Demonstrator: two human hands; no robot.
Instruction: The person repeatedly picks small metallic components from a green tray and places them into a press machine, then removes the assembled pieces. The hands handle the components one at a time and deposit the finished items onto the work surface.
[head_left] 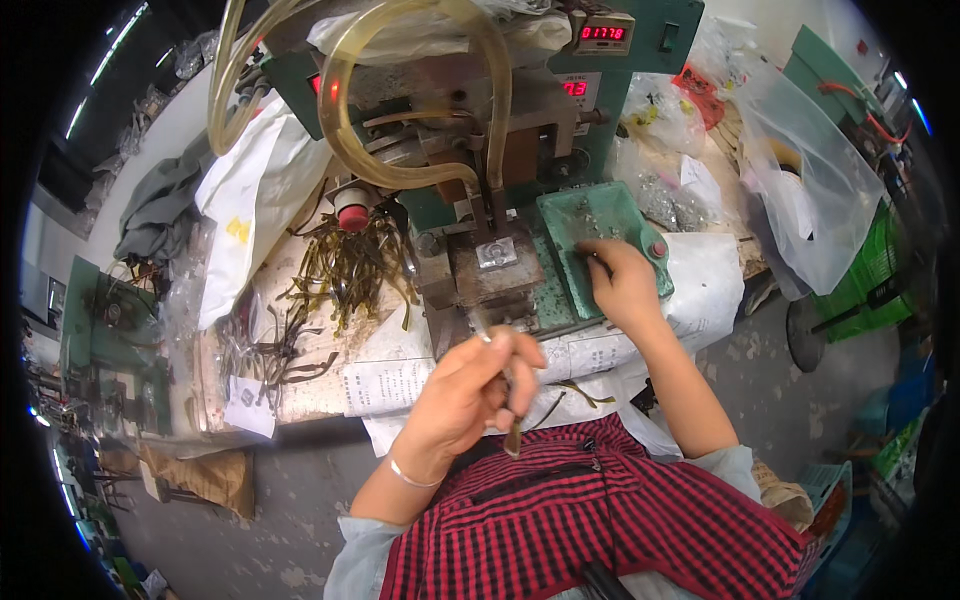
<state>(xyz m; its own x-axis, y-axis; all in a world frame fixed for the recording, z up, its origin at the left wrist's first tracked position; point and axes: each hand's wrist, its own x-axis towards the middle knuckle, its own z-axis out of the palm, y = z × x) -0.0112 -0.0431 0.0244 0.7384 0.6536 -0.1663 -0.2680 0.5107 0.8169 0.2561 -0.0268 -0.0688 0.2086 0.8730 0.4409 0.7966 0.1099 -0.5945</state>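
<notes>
Red-and-black checked apron (560, 520); left hand (470, 395) grasping a thin brown strip (513, 441); right hand (626, 285), grasp indeterminable, at green rectangular tray (573, 287).

A factory workshop: 1 green industrial bench machine (648, 62) with 2 red digital displays (603, 35) on its right side, yellowish hoses (498, 100), a worktable (308, 388) heaped with dark strips (355, 265), and more green machinery (95, 320) leftward.

Access to the block (468, 283) is open from the front through the gap beyond the left hand (468, 390), but restricted above by the ram (486, 208) and hose (499, 80), farther left by the strips (355, 262), and at right by the tray (556, 255), with the right hand (624, 286) over it.
</notes>
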